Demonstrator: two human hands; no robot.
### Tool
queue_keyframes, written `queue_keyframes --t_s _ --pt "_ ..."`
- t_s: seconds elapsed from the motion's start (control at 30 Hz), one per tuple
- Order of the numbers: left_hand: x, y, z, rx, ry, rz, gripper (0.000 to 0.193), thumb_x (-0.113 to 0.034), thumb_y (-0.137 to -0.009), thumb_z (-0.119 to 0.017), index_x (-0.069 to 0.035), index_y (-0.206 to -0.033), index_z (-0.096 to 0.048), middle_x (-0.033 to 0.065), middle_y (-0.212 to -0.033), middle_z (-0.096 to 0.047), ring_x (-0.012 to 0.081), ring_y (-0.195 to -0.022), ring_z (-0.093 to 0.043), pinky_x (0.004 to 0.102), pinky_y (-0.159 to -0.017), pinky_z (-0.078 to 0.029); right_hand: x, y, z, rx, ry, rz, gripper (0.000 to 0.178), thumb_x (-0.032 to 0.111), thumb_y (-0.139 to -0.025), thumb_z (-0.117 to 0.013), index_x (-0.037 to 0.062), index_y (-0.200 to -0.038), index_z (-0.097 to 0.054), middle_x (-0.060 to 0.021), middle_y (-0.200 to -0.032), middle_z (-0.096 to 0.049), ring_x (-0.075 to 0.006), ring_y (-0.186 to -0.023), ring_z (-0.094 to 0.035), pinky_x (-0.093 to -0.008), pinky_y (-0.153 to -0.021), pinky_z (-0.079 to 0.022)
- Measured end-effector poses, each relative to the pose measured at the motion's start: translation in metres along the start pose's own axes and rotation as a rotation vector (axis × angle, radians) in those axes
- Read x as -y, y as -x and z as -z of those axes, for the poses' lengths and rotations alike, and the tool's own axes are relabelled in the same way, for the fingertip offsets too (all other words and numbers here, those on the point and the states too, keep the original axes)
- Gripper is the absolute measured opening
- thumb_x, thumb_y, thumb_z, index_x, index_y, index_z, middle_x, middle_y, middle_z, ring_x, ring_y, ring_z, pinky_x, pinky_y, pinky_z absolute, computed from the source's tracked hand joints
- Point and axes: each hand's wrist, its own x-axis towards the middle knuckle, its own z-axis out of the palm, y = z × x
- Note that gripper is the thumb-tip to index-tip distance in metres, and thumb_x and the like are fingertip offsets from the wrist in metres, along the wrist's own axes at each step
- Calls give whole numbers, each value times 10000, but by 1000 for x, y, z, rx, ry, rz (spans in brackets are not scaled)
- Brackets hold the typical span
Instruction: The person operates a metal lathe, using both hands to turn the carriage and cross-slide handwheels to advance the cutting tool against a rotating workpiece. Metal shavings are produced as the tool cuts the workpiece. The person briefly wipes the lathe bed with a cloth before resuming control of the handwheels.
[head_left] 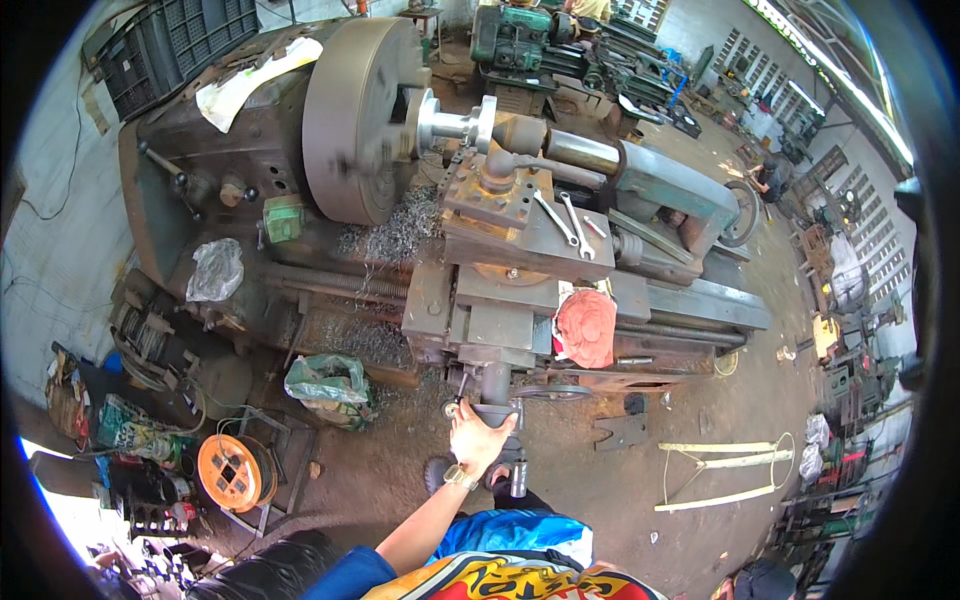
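Note:
My left hand (478,442), with a watch on its wrist, grips the crank (497,412) at the front of a large metal lathe's cross slide. Its fingers curl around the crank's hub, and a bright metal handle (519,478) hangs just beside it. My right hand is out of sight. Beyond the crank, the tool post (492,185) stands close to a shiny flanged metal workpiece (455,124). The workpiece runs between the big chuck (360,120), whose face looks blurred, and the tailstock (670,185).
Spanners (570,225) lie on the slide, near a red cloth (584,328). Metal shavings (395,230) pile below the chuck. A green bag (328,385) and an orange reel (232,470) stand at left; a pale wooden frame (725,463) lies on the floor at right.

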Motion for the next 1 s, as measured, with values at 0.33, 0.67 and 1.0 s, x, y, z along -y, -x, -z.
queue_keyframes --t_s 0.33,0.67,1.0 --pt "8 -1 -1 4 52 -65 1103 -684 -684 -723 115 -1356 -366 302 -1224 -538 431 -1166 -536 481 -982 -456 -41 54 16 182 427 202 566 347 -871 -633 41 -1336 -528 -136 -1268 -621 -258 -1110 -588 -403 -942 -473" --pt "6 0 0 -4 54 -47 1065 -664 -679 -737 92 -1343 -389 283 -1196 -563 414 -1146 -550 470 -975 -453 -30 -92 42 195 1076 235 592 326 -751 -655 28 -1255 -569 -173 -994 -710 -281 -846 -625 -425 -804 -496" --pt "6 2 -4 -61 30 -77 987 -602 -680 -778 83 -1297 -426 284 -1162 -588 423 -1095 -577 480 -941 -474 35 7 21 591 -111 287 901 220 -793 -773 -45 -1494 -272 -149 -1502 -408 -250 -1368 -379 -375 -1136 -310"
